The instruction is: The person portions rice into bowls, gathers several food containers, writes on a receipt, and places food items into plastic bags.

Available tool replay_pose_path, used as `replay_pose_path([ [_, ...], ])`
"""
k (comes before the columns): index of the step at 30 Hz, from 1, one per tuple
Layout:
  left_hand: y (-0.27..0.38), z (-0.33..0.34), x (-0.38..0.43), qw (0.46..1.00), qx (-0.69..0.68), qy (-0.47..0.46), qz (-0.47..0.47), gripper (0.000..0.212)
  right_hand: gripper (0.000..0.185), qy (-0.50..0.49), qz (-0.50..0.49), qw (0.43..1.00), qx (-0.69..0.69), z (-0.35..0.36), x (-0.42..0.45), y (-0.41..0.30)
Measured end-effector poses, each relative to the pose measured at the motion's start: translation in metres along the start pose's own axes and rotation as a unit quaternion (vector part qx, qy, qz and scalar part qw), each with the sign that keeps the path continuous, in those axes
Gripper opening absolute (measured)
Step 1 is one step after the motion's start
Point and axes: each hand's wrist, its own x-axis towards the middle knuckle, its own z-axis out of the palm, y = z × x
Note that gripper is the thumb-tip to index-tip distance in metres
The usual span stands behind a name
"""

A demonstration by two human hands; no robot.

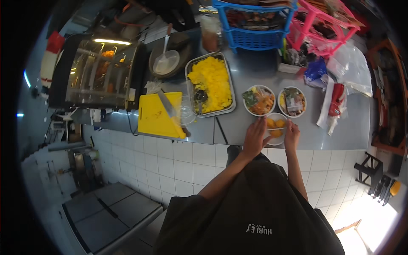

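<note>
Both of my hands are around a small white container [280, 141] near the counter's front edge. It holds three round yellow-orange food pieces [276, 133], and a thin white line crosses its middle. My left hand [255, 136] lies along the left rim, fingers stretched forward and thumb on the near side. On the right rim, my right hand [292, 135] grips with bent fingers. Just beyond stand two white bowls of food: the left bowl [258, 100] holds greens and orange-brown pieces under clear plastic, the right bowl [292, 102] a clear packet on top.
Left of the bowls sits a metal tray of yellow rice [212, 86] with a dark ladle [200, 96]. A knife [166, 103] rests on a yellow cutting board [156, 118]. Blue [256, 40] and pink baskets [318, 28] stand behind. A glass display warmer [98, 73] is far left.
</note>
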Motion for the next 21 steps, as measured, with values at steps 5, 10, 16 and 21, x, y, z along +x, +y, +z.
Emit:
replay_pose_path([
  [5,-0.006,0.003,-0.009,0.999,0.025,0.006,-0.021,0.077,0.045,0.004,0.016,0.999,0.044,0.007,-0.003,0.005],
  [10,-0.004,-0.024,-0.012,0.999,0.027,-0.028,-0.034,0.078,0.043,-0.044,0.081,0.995,0.044,-0.001,-0.001,0.019],
  [16,-0.131,-0.166,0.014,0.933,0.012,0.263,-0.246,0.051,0.027,0.135,-0.052,0.987,-0.068,-0.040,-0.025,-0.027],
  [21,-0.386,-0.311,-0.011,0.786,0.221,0.241,-0.525,0.045,0.021,0.036,-0.081,0.996,-0.018,-0.011,-0.050,-0.109],
])
